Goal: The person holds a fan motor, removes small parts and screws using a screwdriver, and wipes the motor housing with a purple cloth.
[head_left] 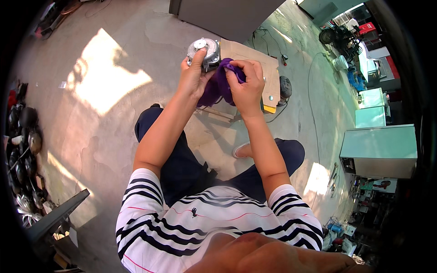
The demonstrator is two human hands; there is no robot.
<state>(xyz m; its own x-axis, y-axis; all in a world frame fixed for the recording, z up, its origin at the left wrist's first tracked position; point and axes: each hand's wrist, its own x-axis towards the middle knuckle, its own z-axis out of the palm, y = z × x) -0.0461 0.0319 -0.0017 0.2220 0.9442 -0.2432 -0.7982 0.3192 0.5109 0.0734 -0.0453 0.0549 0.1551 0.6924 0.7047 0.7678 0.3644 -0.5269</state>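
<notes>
My left hand (193, 76) is closed around a small round electric motor (210, 55) with a silver metal housing and a pale hub on its face. The thumb presses on the motor's front, near the hub. Just to the right, my right hand (248, 84) pinches a bunched purple cloth (223, 82) between thumb and fingers. The cloth hangs below the motor's dark underside and drapes down between the two hands. From here I cannot tell whether it touches the motor.
Beyond my hands a piece of cardboard (257, 63) lies on a low support, with a dark rounded object (285, 86) beside it. A grey cabinet (223, 18) stands ahead. Black parts (27, 150) pile up at far left; a pale box-shaped appliance (378, 150) stands right. Cables cross the floor.
</notes>
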